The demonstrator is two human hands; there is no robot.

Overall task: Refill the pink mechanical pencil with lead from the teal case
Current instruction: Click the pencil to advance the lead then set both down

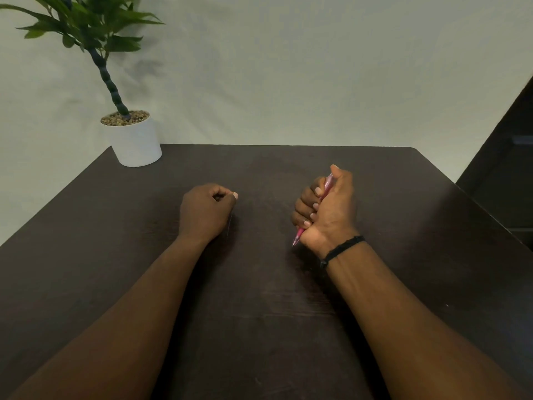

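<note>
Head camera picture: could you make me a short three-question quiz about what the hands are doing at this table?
1. True or false: the right hand is wrapped around the pink pencil.
2. What stands at the table's far left corner?
A. a lamp
B. a potted plant
C. a mug
3. Can you see the teal case?

Key:
1. True.
2. B, the potted plant.
3. No; the left hand is closed, and its contents, if any, cannot be made out.
</note>
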